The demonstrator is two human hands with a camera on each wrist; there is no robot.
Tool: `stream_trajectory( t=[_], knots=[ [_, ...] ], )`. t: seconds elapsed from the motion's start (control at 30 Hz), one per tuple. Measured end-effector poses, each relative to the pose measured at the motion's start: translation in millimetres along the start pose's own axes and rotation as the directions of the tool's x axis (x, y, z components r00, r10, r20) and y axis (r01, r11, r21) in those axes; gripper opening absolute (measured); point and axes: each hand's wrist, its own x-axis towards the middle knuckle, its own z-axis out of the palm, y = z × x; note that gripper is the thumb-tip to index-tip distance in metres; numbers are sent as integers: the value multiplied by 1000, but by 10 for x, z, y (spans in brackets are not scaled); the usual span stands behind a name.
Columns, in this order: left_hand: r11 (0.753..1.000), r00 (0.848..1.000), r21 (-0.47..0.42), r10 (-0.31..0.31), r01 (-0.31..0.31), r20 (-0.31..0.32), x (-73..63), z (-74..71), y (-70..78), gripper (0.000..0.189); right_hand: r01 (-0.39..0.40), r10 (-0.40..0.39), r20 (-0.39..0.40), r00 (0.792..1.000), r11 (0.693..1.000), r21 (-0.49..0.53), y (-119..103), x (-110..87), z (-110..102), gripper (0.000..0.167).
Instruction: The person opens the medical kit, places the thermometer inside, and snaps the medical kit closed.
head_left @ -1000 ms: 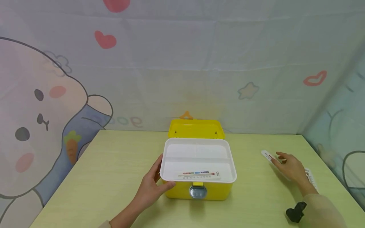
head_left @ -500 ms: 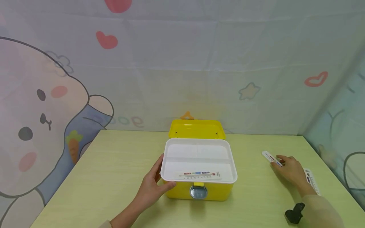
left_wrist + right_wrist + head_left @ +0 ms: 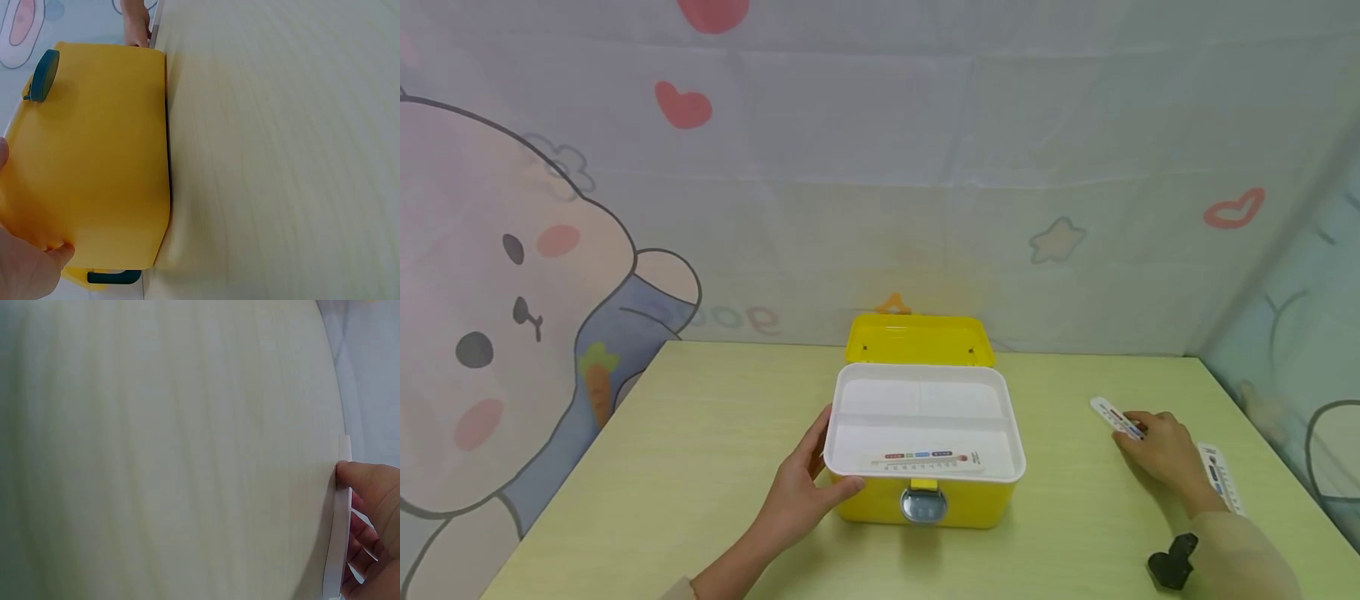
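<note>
Probably light, stiff and rather slick, the white thermometer card at or just above the table's right side seems best taken by its long edges, where the right hand pinches it. Meanwhile the left hand grips the left front corner of the yellow box, whose raised tray rim stands in the way, while a second card lies beside the right wrist and a black object near the sleeve.
</note>
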Motion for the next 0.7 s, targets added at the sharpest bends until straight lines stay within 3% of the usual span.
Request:
stream_trajectory(
  t=[0.7],
  knots=[
    [1000,1000,-1,5,-5,2,3,-3,5,94,4,-4,2,1000,1000,11,-28,-10,1,43]
  ],
)
